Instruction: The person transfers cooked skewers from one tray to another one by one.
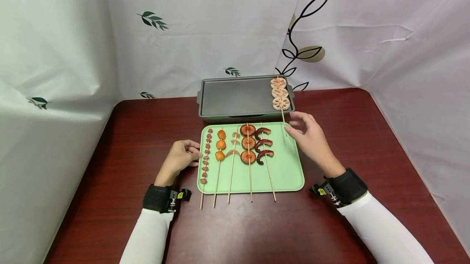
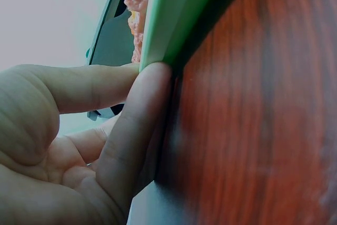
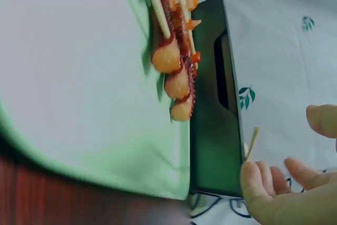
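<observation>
At the left rim of the green tray (image 1: 288, 170), my left hand (image 1: 180, 158) pinches the edge between thumb and finger, as the left wrist view shows. My right hand (image 1: 312, 141) is beside the bare stick end of a lotus root skewer (image 1: 280, 103), thumb and fingers spread apart. In the right wrist view the stick tip (image 3: 253, 142) appears close to a fingertip; contact is unclear. Three lotus slices lie along the right side of a dark grey rectangular pan (image 1: 235, 96), and the stick overhangs its front edge towards the tray.
Several skewers lie side by side on the tray: small pink meat pieces (image 1: 205, 157), orange balls (image 1: 220, 145), pale curved slices (image 1: 233, 153), mushroom caps (image 1: 248, 143) and octopus tentacles (image 1: 265, 143). Their sticks overhang the front rim. A patterned white cloth (image 1: 205, 27) stands behind the reddish-brown table (image 1: 257, 231).
</observation>
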`<state>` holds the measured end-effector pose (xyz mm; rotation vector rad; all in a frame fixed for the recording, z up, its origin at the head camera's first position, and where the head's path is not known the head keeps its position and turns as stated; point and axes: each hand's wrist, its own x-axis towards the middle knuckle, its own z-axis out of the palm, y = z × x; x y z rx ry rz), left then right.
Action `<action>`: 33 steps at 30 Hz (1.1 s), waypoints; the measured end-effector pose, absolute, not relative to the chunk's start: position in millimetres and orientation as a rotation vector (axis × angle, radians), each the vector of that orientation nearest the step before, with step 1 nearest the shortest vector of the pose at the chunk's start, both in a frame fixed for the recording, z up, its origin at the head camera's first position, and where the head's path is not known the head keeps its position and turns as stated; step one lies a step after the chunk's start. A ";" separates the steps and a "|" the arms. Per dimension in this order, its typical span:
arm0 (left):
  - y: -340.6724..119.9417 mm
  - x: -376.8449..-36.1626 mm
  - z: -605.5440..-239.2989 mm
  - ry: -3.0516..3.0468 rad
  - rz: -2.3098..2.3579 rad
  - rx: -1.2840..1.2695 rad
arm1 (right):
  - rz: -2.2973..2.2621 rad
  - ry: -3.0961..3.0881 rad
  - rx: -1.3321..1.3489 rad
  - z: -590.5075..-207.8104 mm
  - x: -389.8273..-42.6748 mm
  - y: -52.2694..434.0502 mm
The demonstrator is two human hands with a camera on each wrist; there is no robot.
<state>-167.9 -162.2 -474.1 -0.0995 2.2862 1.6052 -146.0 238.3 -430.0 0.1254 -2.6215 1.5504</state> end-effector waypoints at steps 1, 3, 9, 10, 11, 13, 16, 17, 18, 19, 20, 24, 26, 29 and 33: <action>-162.2 -167.8 -474.2 2.287 1.603 -0.101 | 1.629 -2.624 0.091 -430.9 -147.4 239.0; -161.9 -167.7 -474.0 2.288 1.601 -0.106 | 1.830 -2.602 0.026 -432.6 -150.5 240.1; -161.6 -168.4 -474.2 2.291 1.597 -0.111 | 2.567 -2.217 -0.150 -437.5 -162.6 240.1; -161.8 -168.4 -474.1 2.293 1.594 -0.109 | 2.648 -2.148 -0.169 -438.5 -164.4 240.6; -162.0 -168.4 -474.0 2.293 1.593 -0.112 | 2.715 -2.089 -0.183 -439.4 -165.9 241.3; -162.3 -168.5 -474.2 2.294 1.594 -0.105 | 2.806 -2.012 -0.186 -440.6 -168.3 242.3; -162.6 -168.4 -474.3 2.293 1.596 -0.098 | 2.895 -1.941 -0.186 -442.0 -170.7 244.1; -162.6 -168.4 -474.5 2.292 1.598 -0.098 | 2.917 -1.926 -0.182 -442.2 -171.4 244.6; -162.5 -168.4 -474.6 2.292 1.597 -0.097 | 2.937 -1.911 -0.183 -442.4 -172.1 245.2; -162.6 -168.4 -474.5 2.292 1.597 -0.098 | 2.958 -1.896 -0.183 -442.7 -172.9 245.6; -162.6 -168.4 -474.8 2.292 1.598 -0.097 | 2.974 -1.882 -0.192 -442.9 -173.8 245.9; -162.8 -168.4 -474.9 2.294 1.599 -0.098 | 3.002 -1.881 -0.202 -443.4 -177.4 246.9; -162.9 -168.3 -474.5 2.293 1.599 -0.099 | 2.989 -1.916 -0.201 -443.7 -179.3 247.3; -162.9 -168.2 -473.7 2.295 1.596 -0.102 | 2.962 -1.979 -0.192 -444.4 -182.2 248.2; -162.0 -168.3 -473.4 2.294 1.594 -0.103 | 2.917 -2.060 -0.190 -445.7 -185.5 249.4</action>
